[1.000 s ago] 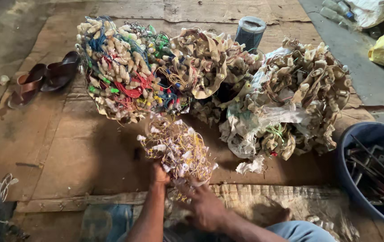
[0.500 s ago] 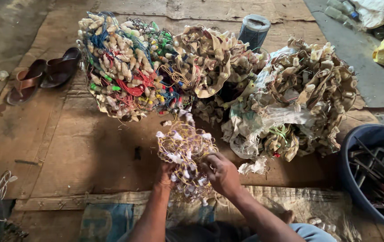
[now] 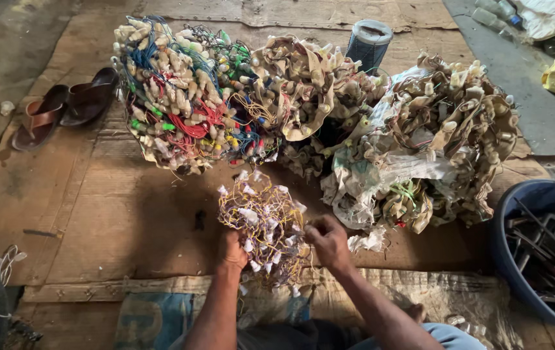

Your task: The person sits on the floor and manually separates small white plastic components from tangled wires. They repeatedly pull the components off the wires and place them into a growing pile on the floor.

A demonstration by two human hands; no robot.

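While both forearms come in from the bottom edge, the left hand (image 3: 231, 251) is clenched around the lower left of a small bundle of yellow wire with white tags (image 3: 263, 223), holding it up at centre frame, just below the big heaps. Right hand (image 3: 329, 241) is at the bundle's right edge, fingers pinched on strands there; exact strand hidden by the knuckles.

Behind the bundle, across the upper half:
- upper left: large heap of beige sockets on blue, red and green wires (image 3: 183, 97)
- upper centre: tan heap of coiled wire (image 3: 306, 87), touching the coloured one
- centre right: biggest tan heap mixed with pale sacking (image 3: 433, 149)

Grey cylindrical spool (image 3: 368, 42) stands at the top, behind the middle heap. Pair of brown sandals (image 3: 64, 110) lies at the left, well apart from the hands. Blue tub (image 3: 514, 214) holding dark metal rods sits at lower right. All on flattened cardboard (image 3: 96, 214); woven sacking (image 3: 161, 304) lies along its near edge, under the arms.
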